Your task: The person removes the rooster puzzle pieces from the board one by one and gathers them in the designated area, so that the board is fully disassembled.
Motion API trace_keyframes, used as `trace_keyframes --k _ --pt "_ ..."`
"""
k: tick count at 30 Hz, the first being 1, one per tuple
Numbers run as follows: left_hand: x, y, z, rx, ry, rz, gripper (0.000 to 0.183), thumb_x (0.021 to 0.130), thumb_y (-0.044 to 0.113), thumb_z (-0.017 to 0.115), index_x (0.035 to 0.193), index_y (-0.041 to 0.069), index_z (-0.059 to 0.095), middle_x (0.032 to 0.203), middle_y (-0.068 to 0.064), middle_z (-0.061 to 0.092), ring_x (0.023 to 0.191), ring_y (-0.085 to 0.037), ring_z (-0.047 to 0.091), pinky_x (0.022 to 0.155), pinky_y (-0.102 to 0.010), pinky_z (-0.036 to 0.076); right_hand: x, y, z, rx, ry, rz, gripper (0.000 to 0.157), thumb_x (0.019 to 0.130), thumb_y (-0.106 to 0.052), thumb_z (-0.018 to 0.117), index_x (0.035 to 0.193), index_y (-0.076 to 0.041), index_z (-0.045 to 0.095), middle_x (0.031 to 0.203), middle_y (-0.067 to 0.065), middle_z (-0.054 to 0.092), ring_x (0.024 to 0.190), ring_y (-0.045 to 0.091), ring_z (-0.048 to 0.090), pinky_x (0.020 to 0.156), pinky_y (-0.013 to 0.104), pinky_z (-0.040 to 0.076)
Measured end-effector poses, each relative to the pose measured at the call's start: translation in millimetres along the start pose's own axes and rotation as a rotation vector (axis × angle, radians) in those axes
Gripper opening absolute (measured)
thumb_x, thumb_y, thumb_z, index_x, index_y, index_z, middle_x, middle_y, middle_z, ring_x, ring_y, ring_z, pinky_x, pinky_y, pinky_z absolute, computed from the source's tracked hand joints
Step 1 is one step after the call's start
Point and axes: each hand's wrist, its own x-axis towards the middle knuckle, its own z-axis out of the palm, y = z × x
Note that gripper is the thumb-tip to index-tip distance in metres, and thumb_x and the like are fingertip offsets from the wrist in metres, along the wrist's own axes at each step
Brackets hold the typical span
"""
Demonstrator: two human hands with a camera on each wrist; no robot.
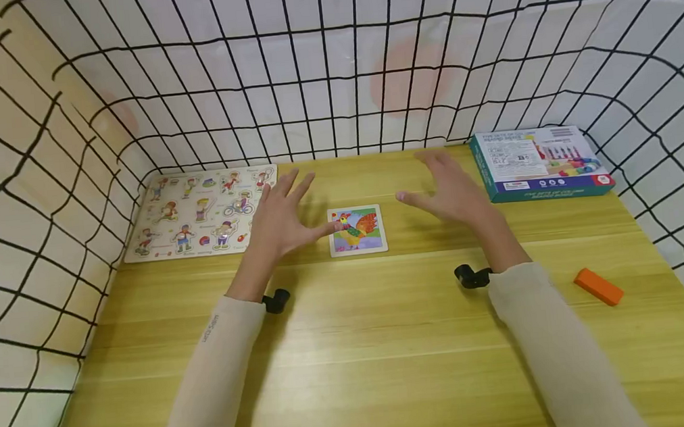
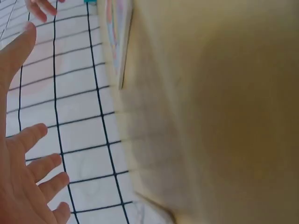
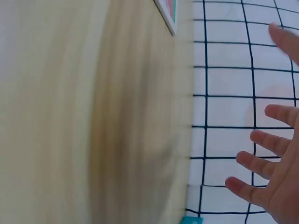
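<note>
A small square picture puzzle [image 1: 363,232] with a colourful rooster lies on the wooden table between my two hands. To its left, my left hand [image 1: 282,222] hovers with fingers spread, its thumb overlapping the puzzle's left edge in the head view. My right hand [image 1: 453,193] is raised to the puzzle's right, fingers apart and holding nothing. In the left wrist view the puzzle [image 2: 122,42] shows edge-on beyond the spread fingers. Only a corner of the puzzle [image 3: 169,16] enters the right wrist view at the top.
A board with sports figures [image 1: 196,216] lies at the back left, partly behind my left hand. At the back right sits a teal-edged game box [image 1: 542,162]. An orange block [image 1: 599,286] rests on the right. Black wire grid [image 1: 306,81] encloses the table's back and sides.
</note>
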Motion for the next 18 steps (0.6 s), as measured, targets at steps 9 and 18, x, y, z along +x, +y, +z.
trace_keyframes --k 9,18 --pt "-14.9 12.5 17.6 -0.171 -0.028 0.054 0.082 0.094 0.066 0.061 0.162 0.030 0.034 0.170 -0.010 0.030 0.153 -0.038 0.035 0.127 -0.057 0.026 -2.8 -7.2 31.0 0.244 -0.008 -0.010 0.077 0.097 -0.046 0.069 0.158 -0.011 0.038 0.162 0.015 0.039 0.143 0.040 0.043 0.117 0.059 0.039" --pt "-21.8 29.9 33.6 -0.148 -0.097 0.152 0.072 0.096 0.057 0.065 0.159 0.029 0.042 0.168 -0.011 0.033 0.152 -0.038 0.036 0.119 -0.059 0.038 -4.0 -13.1 56.2 0.419 0.004 0.017 0.063 0.098 -0.035 0.071 0.151 -0.009 0.048 0.153 0.015 0.051 0.134 0.037 0.054 0.108 0.056 0.049"
